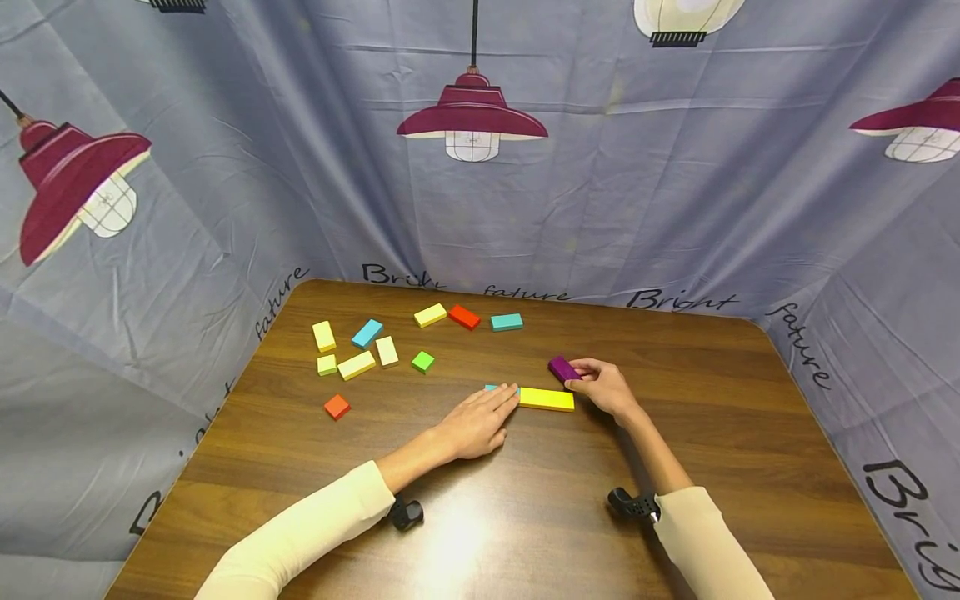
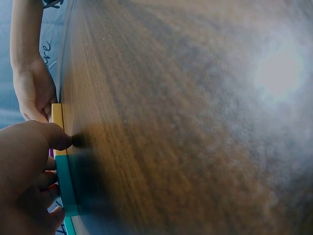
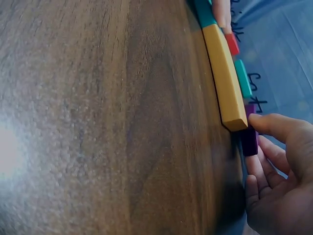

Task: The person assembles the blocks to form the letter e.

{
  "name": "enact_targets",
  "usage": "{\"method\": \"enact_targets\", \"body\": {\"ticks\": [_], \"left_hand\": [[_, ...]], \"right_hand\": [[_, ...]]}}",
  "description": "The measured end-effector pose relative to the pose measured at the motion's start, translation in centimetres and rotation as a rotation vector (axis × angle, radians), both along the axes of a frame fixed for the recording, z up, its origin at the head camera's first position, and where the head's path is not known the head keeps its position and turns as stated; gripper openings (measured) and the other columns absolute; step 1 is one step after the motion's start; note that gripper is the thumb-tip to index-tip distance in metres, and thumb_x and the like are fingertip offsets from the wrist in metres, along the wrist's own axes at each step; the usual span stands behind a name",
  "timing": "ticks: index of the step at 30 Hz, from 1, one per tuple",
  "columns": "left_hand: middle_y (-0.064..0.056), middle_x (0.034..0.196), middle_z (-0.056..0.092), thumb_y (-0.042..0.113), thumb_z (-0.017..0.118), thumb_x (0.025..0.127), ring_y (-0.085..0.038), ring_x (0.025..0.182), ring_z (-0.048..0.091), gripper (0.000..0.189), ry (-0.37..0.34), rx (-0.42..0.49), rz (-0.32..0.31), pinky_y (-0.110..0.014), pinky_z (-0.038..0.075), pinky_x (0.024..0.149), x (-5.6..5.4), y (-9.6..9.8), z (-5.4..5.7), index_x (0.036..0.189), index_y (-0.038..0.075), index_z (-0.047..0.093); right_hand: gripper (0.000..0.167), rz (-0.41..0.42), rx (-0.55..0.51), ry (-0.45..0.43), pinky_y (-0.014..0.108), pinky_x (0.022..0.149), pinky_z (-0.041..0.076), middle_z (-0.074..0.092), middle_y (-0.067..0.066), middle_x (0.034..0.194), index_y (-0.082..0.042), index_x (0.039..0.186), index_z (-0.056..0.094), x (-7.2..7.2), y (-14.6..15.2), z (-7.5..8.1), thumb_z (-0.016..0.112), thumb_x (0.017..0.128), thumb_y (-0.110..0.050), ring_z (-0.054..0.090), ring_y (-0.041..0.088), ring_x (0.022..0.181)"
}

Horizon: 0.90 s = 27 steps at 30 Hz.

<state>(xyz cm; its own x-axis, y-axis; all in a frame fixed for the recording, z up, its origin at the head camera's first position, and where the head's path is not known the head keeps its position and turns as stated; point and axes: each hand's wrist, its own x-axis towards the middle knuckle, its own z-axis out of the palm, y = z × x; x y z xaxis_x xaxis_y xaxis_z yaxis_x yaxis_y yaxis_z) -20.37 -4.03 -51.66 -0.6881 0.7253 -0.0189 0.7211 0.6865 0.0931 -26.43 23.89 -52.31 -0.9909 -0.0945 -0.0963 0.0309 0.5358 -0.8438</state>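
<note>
We have the right hand point(image 1: 604, 388) pinching a dark purple block point(image 1: 560, 367), plain oblong, angled to the long yellow block point(image 1: 547, 400), just behind its right end. Our left hand point(image 1: 475, 423) lies, fingers straight, across the blue block point(image 2: 67, 188) at the yellow block's left end.

In the head view the bench point(image 1: 555, 483) is being brightly lit, glare being reflected near its front. Dimmer wrist views are being whitened by glare patches; shadow is being cast beside the teal block point(image 2: 67, 186).
</note>
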Motion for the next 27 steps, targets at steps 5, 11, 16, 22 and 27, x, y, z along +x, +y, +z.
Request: {"method": "enact_targets", "body": {"ticks": [5,11,16,22,27], "left_hand": [[-0.012,0.16,0.028,0.028,0.054,0.103,-0.024,0.147,0.026,0.061,-0.004,-0.008,0.005,-0.039,0.023,0.117,0.0,0.06,0.01,0.154,0.003,0.034],[-0.012,0.16,0.028,0.028,0.053,0.103,-0.024,0.147,0.026,0.061,0.0,-0.01,0.001,-0.039,0.023,0.117,-0.03,0.1,0.03,0.154,0.003,0.034],[-0.012,0.161,0.028,0.028,0.053,0.103,-0.024,0.147,0.026,0.061,-0.006,-0.011,0.002,-0.039,0.023,0.117,0.0,0.12,0.05,0.155,0.003,0.033],[-0.012,0.161,0.028,0.028,0.053,0.103,-0.024,0.147,0.026,0.06,-0.015,-0.009,0.002,-0.039,0.023,0.117,-0.01,0.13,0.17,0.154,0.002,0.034],[-0.012,0.161,0.027,0.028,0.053,0.103,-0.023,0.147,0.026,0.06,-0.016,-0.009,0.0,-0.039,0.022,0.117,-0.01,0.1,0.11,0.154,0.002,0.034]], "right_hand": [[0.045,0.007,0.002,0.009,0.025,0.077,0.048,0.066,0.021,0.113,0.007,0.126,0.063,0.15,-0.03,-0.08,0.076,0.087,-0.01,0.062,0.027,0.097],[0.045,0.017,0.028,0.011,0.027,0.079,0.047,0.066,0.02,0.113,0.005,0.127,0.063,0.35,-0.01,-0.19,0.077,0.088,-0.013,0.06,0.027,0.098],[0.041,0.031,0.026,0.011,0.032,0.08,0.047,0.065,0.019,0.112,0.006,0.126,0.063,0.45,0.11,-0.03,0.073,0.091,-0.013,0.061,0.028,0.096],[0.036,0.038,0.034,0.015,0.034,0.081,0.045,0.066,0.017,0.111,0.004,0.126,0.064,0.58,0.39,0.14,0.069,0.094,-0.012,0.06,0.026,0.093],[0.036,0.035,0.032,0.013,0.034,0.08,0.046,0.067,0.016,0.109,0.004,0.125,0.065,0.57,0.42,0.0,0.071,0.093,-0.012,0.061,0.025,0.092]]}}
